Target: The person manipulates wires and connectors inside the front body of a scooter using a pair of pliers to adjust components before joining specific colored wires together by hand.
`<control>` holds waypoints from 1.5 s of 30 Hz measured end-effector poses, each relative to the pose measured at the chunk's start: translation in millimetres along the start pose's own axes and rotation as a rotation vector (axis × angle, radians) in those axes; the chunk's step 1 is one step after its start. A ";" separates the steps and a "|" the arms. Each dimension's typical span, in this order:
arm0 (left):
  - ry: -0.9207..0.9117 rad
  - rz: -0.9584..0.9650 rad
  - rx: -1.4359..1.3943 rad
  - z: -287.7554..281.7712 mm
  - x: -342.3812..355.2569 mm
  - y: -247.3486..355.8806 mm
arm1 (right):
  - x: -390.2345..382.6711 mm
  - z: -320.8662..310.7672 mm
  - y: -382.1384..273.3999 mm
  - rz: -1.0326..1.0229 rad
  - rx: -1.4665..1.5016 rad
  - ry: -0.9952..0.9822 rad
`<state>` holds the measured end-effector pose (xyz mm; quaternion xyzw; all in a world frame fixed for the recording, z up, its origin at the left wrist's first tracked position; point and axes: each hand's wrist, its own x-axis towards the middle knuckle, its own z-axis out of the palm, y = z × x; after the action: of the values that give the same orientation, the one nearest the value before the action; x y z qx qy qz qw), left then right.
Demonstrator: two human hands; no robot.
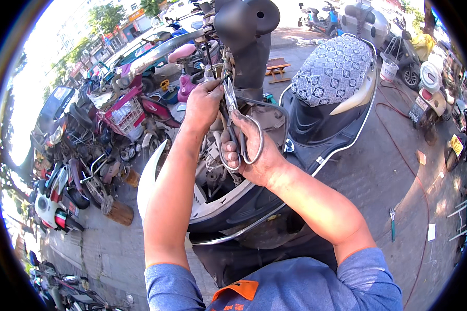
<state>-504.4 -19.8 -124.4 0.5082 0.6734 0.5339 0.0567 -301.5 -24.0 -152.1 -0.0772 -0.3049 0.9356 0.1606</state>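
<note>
A: Start with the head view. What is the right hand (259, 153) doing?
B: It is wrapped around a pair of scissors (230, 101), with the fingers at the handle loops and the blades pointing up and away from the person.

A: Where exactly are the scissors?
B: Above the opened front of a dark scooter (316, 124), the blade tips just beside the left hand (203, 103).

A: And that left hand?
B: Its fingertips are pinched together at some dark wires (227, 65). What lies between them is too small to tell, and I cannot tell whether the blades touch a wire.

A: What is around them?
B: The scooter's seat (332, 70), in a patterned blue-and-white cover, is to the right of the hands. A small wooden stool (277, 65) stands beyond the scooter.

A: Anything on the ground?
B: A green-handled tool (393, 229) lies off to the right, near a white piece of paper (431, 232). A log (120, 213) lies on the left, near some parked bikes.
</note>
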 end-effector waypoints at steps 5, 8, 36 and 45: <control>-0.012 -0.011 -0.044 0.3 -1.6 -7.4 | 7.9 -2.8 6.2 -0.021 -0.030 0.024; 0.020 0.021 -0.005 5.4 -3.5 -4.8 | 12.3 -8.5 7.0 -0.028 0.025 -0.002; 0.088 0.071 0.050 10.0 -12.0 -5.8 | 28.6 -12.4 35.3 -0.295 0.095 0.012; 0.130 0.122 0.063 7.7 -18.9 -2.2 | 26.0 -6.2 17.0 -0.073 0.350 -0.213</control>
<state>-492.0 -28.7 -138.1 0.5142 0.6599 0.5467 -0.0356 -328.7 -24.6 -168.5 0.0622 -0.1554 0.9707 0.1723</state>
